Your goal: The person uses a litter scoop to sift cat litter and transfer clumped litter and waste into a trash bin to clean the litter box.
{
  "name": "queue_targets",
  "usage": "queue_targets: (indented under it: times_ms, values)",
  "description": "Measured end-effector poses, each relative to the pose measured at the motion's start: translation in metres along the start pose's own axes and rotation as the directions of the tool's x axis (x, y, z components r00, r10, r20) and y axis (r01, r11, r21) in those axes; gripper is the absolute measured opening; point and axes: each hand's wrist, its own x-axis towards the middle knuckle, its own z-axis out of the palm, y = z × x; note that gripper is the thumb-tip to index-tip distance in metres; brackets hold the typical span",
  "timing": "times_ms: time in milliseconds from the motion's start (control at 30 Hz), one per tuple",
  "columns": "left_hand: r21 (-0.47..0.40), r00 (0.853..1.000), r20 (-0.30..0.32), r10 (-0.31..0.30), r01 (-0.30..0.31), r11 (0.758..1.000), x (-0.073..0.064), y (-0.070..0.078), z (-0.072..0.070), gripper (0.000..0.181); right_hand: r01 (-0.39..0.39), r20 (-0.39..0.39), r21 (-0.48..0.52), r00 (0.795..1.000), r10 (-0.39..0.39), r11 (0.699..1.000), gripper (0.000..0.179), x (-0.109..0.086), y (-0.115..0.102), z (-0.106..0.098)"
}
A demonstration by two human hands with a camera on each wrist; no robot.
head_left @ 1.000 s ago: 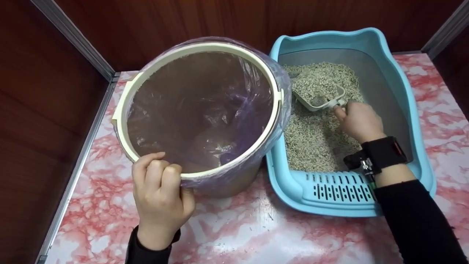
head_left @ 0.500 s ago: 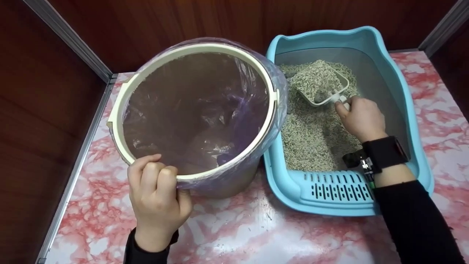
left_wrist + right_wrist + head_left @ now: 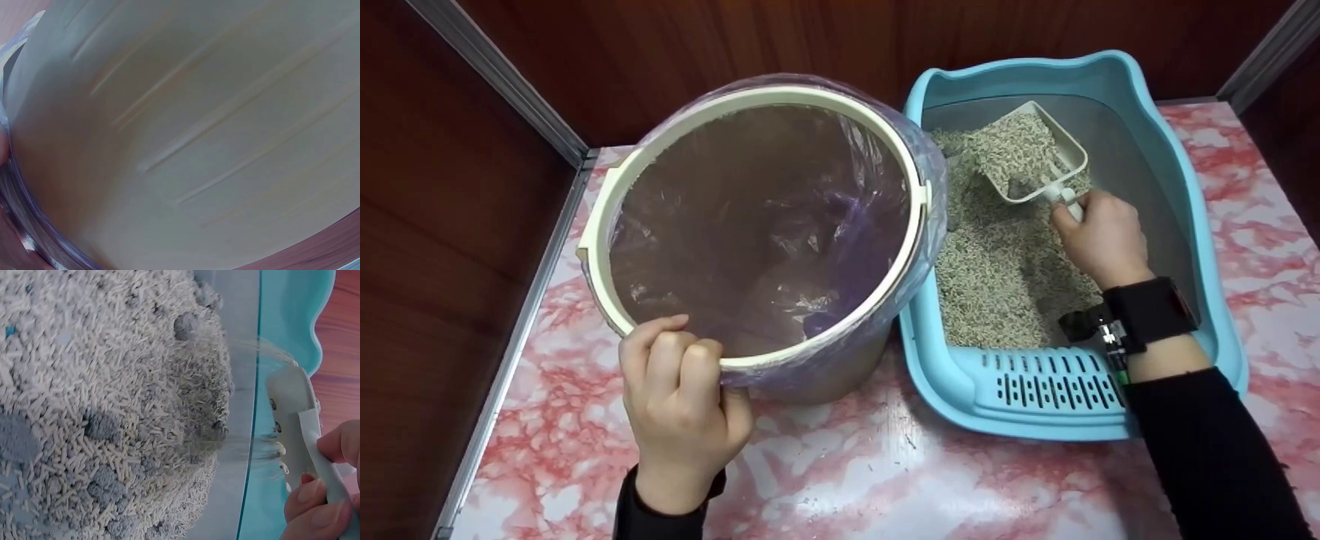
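Observation:
My left hand [image 3: 682, 405] grips the near rim of a round bin [image 3: 787, 96], fingers over the cream ring. A thin purple bag [image 3: 847, 277] lines the bin and hangs over its edge. The left wrist view is filled by the bin's ribbed outer wall [image 3: 236, 129]. My right hand [image 3: 1110, 236] holds a pale litter scoop [image 3: 1069, 154] by its handle, over a blue litter box [image 3: 922, 360]. Litter fills much of the scoop in the head view. In the right wrist view, blurred streaks drop from the slotted scoop [image 3: 289, 394]. Pellet litter [image 3: 990, 292] lies below.
Grey clumps [image 3: 104, 424] lie among the pellets. A slotted grate [image 3: 1057, 390] forms the box's front. The box stands close beside the bin on a red-and-white marbled surface [image 3: 840, 480]. Dark wood panels [image 3: 780, 37] rise behind and at the left.
The litter scoop has come up out of the litter and shifted slightly right and back, now tilted, with less litter heaped in it. My left hand stays on the bin rim.

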Motion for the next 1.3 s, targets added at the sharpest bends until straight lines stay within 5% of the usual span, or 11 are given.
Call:
queue_targets:
  times_ms: [167,667,1300]
  values:
    - [0.002,1.0,-0.006,-0.001,0.001,1.0,-0.0006,-0.0004,0.0007,0.011,0.038,-0.001,0.084,0.999,-0.038,0.996,0.047,0.0011,0.0007,0.0009]
    - [0.004,1.0,-0.012,-0.001,0.001,1.0,-0.0015,0.0001,0.0023,0.012,-0.05,0.093,0.148,0.995,0.036,0.988,0.053,0.0008,0.0036,-0.0004]
    - [-0.005,1.0,-0.024,-0.002,0.002,1.0,-0.0018,0.0005,0.0035,0.013,-0.014,-0.031,0.05,0.999,0.015,0.999,0.042,-0.0001,0.0042,0.0]
